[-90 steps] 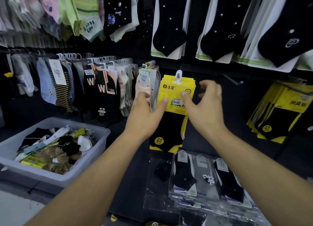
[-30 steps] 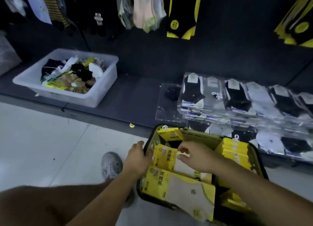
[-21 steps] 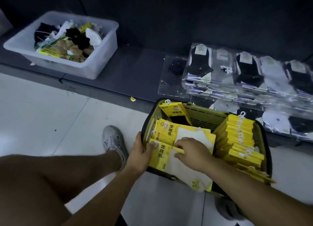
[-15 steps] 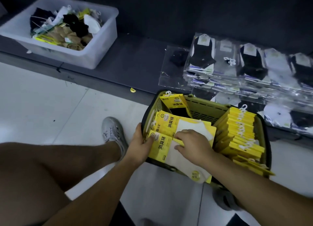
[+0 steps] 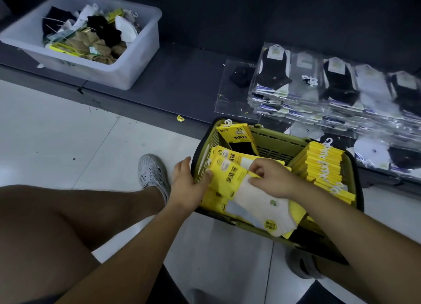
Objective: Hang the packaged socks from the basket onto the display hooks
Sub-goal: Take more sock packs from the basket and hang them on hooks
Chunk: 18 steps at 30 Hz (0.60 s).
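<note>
An olive shopping basket (image 5: 280, 141) stands on the floor, full of yellow-carded sock packs. A tall stack of packs (image 5: 323, 167) with white hangers fills its right side. A pack with black socks (image 5: 237, 137) leans at the back left. My left hand (image 5: 189, 185) grips the basket's left rim, thumb on the front packs. My right hand (image 5: 271, 178) pinches the card edge of a white-sock pack (image 5: 250, 198) lying on top at the front. No display hooks are in view.
A translucent bin (image 5: 127, 59) of loose socks sits on the dark low shelf (image 5: 182, 80) at the back left. Clear-bagged sock packs (image 5: 330, 89) are piled on the shelf to the right. My shoe (image 5: 150, 171) stands on the white tiles left of the basket.
I have turned from the hooks on the wall down to the basket. My left hand took the rim; my right hand's fingers have curled up to pinch the top white-sock pack.
</note>
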Available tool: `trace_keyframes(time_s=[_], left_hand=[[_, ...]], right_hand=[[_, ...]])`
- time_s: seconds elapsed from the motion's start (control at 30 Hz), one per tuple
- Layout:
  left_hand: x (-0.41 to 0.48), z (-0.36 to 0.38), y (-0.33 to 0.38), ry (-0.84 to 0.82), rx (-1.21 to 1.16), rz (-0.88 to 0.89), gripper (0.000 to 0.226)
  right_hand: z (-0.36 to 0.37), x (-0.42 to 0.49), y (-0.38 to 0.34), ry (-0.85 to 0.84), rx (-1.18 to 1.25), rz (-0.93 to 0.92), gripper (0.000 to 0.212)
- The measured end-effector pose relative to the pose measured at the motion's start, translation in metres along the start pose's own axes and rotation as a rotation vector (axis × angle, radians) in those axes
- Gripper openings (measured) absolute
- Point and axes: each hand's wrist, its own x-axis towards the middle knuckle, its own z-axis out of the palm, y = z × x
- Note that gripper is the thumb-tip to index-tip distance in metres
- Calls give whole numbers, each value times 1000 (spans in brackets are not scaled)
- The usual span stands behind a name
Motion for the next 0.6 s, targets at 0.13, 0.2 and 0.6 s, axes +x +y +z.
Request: trace_keyframes(time_s=[0.13, 0.2, 0.6], left_hand=[[-5, 0, 35, 94, -224, -1, 47], [-7, 3, 50, -65, -476, -151, 37], [21, -18, 33, -26, -659, -280, 27]], right_hand=[[-20, 0, -20, 185, 441, 51, 10], [-15, 1, -34, 175, 637, 51, 10], [-29, 93, -18, 518, 62, -23, 34]])
